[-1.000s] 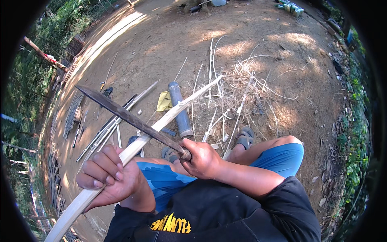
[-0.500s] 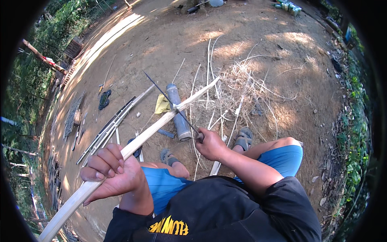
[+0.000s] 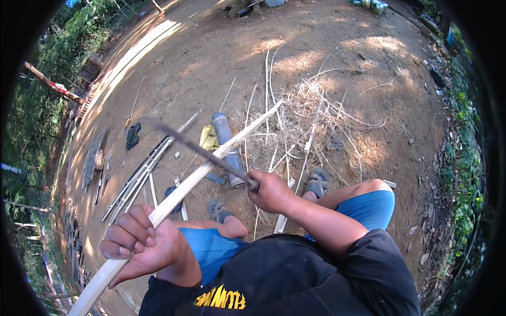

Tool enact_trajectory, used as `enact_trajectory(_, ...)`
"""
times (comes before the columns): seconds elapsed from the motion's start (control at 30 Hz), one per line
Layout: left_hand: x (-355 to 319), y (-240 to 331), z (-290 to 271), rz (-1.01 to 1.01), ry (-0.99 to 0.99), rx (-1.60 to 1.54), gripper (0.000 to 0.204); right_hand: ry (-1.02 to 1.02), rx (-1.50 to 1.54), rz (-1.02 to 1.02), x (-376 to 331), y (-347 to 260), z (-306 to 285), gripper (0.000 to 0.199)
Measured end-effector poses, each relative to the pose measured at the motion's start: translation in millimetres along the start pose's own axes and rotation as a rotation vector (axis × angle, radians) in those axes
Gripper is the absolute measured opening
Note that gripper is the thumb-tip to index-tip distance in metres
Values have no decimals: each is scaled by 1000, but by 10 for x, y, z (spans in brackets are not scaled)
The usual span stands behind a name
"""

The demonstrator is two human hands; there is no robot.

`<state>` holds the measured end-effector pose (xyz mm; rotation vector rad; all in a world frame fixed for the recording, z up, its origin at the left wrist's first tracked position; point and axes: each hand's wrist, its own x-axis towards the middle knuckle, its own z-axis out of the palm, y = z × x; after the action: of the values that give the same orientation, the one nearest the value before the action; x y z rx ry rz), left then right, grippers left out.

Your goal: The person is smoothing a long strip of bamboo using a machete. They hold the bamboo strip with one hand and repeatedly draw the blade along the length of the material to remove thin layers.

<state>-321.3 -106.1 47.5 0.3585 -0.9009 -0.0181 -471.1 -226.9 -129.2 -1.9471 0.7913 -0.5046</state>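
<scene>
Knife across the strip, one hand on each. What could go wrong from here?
The knife could slip along the pale strip toward the bare left hand gripping it.
The pale strip may twist: its far end has no hand on it.
If the right hand loses its grip, the knife might drop toward the left sandal.

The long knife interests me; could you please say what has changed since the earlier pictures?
The right hand moved the long knife outward along the wooden strip, tip swinging right, then drew it partway back. Nothing was let go; the left hand still grips the strip.
</scene>
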Motion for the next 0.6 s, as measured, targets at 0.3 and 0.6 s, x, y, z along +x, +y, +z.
enact_trajectory(0.3, 128, -53, -116, 2, 14, 17, 61, 23, -6, 101, 255, 272, 82, 25)
enact_trajectory(0.6, 238, -59, -267, -9, 34, 53, 61, 4, -29, 2, 431, 331, 145, 25)
